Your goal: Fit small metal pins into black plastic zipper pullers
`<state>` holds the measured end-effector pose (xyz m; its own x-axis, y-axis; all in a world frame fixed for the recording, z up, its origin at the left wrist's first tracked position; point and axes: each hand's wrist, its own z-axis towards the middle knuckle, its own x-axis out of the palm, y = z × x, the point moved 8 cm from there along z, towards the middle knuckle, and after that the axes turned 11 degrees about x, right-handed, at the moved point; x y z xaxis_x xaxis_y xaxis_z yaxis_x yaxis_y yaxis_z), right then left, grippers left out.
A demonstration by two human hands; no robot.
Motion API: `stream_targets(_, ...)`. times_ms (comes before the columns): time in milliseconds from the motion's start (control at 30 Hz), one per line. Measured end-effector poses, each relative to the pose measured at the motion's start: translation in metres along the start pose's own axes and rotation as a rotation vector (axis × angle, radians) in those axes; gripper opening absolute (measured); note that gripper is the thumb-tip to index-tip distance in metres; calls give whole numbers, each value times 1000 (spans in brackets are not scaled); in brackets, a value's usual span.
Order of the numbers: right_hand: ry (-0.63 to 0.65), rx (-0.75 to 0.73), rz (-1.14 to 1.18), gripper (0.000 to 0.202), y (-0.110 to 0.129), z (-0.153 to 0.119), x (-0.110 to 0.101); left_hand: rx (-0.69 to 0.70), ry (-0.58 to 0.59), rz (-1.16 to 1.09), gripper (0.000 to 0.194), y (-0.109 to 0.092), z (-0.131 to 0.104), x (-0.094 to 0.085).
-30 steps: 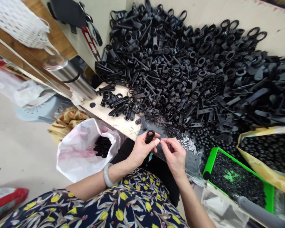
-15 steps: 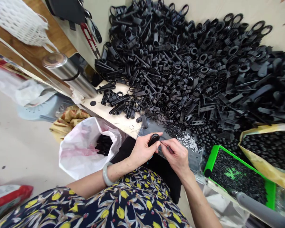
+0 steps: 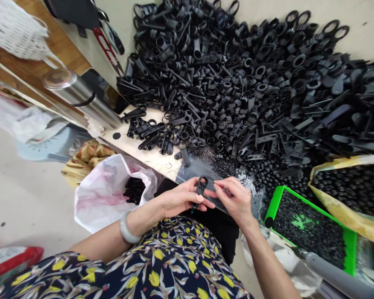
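My left hand [image 3: 183, 197] grips a black plastic part [image 3: 202, 187] with a toothed ring at its top end, holding it between thumb and fingers. Just to its right is my right hand [image 3: 233, 197], thumb and forefinger pinched together. Whatever sits in that pinch is too small to make out. Beyond the hands lies a grey mat [image 3: 195, 171]. Small silver pins [image 3: 247, 182] are heaped past my right hand, and tiny springs [image 3: 205, 154] lie further left. Similar black parts [image 3: 156, 133] rest on the pale tabletop.
A large pile of black plastic pieces [image 3: 237, 83] covers the far table. At the left stand a steel flask [image 3: 81, 97] and a white bag [image 3: 93, 195] with black parts inside. On the right are a green tray [image 3: 276, 203], a yellow sack [image 3: 336, 201] and a grey-handled tool [image 3: 333, 268].
My left hand has turned the black part so its ringed face shows, and its fingers have spread beneath. My right hand has drawn slightly away from it. The whole view has shifted a little.
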<state>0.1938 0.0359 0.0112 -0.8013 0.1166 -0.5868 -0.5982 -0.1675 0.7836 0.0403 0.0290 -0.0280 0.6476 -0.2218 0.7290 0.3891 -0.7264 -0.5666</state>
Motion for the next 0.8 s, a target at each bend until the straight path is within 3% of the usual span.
stream_targets(133,81,-147,-75,15,11,-5,5,-93,17,1,50,4,-6,-1)
stream_targets(333,139,-331,-176,20,23,-8,13,-79,-37,93,46,7,-1,-9)
stream_targets(800,194,-369,-217,28,20,-11,18,-58,-69,142,37,4,-1,-6)
